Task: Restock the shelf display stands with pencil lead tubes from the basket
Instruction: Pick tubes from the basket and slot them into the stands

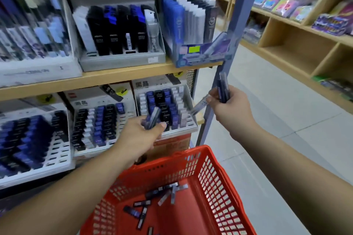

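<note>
Blur smears the shelf stock [118, 30], so most labels cannot be read. The left hand [142, 133] curls round a dark tube [154, 115], held in front of the lower right stand [188, 127]; whether it holds more than one is unclear. The right hand [227, 109] grips a bundle [223, 89] of dark tubes upright and pinches a clear tube [199, 106] that juts toward that stand. The red basket [215, 187] sits below both hands, its near end cut off by the frame; loose tubes [150, 194] lie scattered on its bottom. Stands fill two wooden shelves [114, 75] beside a blue post [236, 30]. Pale floor tiles [277, 116] run right to wooden racks [298, 44] of colourful packs [282, 4].
</note>
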A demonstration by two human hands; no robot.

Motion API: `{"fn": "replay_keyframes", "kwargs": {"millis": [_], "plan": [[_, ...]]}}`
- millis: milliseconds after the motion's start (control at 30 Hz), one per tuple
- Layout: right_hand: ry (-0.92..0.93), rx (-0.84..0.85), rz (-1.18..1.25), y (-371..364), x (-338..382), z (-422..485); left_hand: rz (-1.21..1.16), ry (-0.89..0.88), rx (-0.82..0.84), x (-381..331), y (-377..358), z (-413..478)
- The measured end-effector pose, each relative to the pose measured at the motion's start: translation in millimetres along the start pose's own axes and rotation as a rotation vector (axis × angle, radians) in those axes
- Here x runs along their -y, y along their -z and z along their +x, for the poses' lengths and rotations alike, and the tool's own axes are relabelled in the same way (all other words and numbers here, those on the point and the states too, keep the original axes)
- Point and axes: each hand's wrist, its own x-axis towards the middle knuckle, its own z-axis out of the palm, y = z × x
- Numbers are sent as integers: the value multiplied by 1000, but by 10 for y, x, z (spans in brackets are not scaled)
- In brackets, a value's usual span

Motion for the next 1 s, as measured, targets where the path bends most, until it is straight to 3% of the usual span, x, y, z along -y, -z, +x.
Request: {"fn": "replay_keyframes", "kwargs": {"millis": [233,533,733,1000], "plan": [[47,20,-7,-326,-227,345,102,-68,-1,186,-435,169],[266,-13,-452,-460,-375,535,-27,-6,-8,241,-411,285],[237,8,-586,-527,-330,554,53,-81,30,306,-370,258],[206,51,-579,-583,-288,602,-45,1,14,293,-261,207]]}}
